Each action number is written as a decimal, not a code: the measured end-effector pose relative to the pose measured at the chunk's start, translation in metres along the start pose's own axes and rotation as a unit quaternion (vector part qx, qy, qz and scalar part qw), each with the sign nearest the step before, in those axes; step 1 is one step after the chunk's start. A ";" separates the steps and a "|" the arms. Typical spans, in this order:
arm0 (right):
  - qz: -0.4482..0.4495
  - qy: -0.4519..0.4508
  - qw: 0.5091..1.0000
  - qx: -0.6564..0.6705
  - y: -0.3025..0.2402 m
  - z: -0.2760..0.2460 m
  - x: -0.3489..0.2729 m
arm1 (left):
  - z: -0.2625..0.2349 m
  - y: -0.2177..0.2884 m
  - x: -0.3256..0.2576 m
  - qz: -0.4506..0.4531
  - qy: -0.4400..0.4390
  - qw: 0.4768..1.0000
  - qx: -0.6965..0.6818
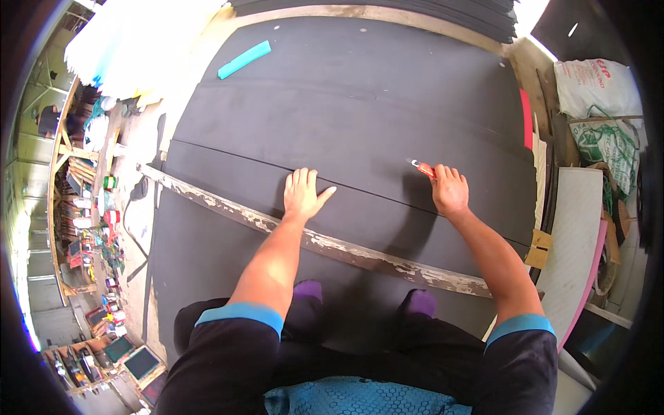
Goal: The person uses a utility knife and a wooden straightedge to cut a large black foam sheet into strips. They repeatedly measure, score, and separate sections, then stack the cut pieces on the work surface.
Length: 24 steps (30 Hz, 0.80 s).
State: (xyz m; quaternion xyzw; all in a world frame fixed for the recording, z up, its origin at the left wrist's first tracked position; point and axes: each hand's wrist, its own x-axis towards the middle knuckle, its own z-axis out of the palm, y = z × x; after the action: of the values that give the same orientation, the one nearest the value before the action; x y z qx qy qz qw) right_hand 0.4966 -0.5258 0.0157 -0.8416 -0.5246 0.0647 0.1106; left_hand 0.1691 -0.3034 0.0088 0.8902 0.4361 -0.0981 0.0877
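A large dark grey sheet point(373, 117) lies under both my hands, with a thin dark straight line across it from the left to the lower right. My left hand point(302, 197) rests flat on the sheet, fingers stretched out, its fingertips at the line. My right hand point(450, 191) is closed around a red utility knife point(425, 169), whose pale tip points left and away from me, beyond the line. Between me and the line lies a long worn wooden bar point(346, 252) with flaking paint, slanting across the sheet beneath my forearms.
A turquoise strip point(244, 60) lies on the sheet at the far left. Dark stacked sheets point(401, 14) stand behind. White sacks point(598, 86) and a pale panel point(570, 235) are on the right. Shelves of bottles and tools point(83, 221) line the left. My feet point(420, 302) are on the sheet.
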 end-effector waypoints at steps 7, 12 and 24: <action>0.020 -0.083 0.992 0.092 -0.027 -0.026 0.010 | -0.047 0.018 0.039 0.125 -0.159 0.979 0.012; -0.091 -0.168 0.980 0.054 -0.054 -0.041 0.013 | -0.035 0.094 0.021 0.109 -0.175 0.978 -0.036; -0.206 -0.289 0.927 -0.124 -0.077 -0.052 0.014 | -0.007 0.082 -0.006 0.134 0.017 0.988 -0.080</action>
State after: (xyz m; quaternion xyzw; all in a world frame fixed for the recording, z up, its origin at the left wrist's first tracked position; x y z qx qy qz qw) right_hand 0.4477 -0.4861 0.0854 -0.6666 -0.6999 0.2152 -0.1396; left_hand 0.2314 -0.3563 0.0225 0.9325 0.3204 -0.0349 0.1631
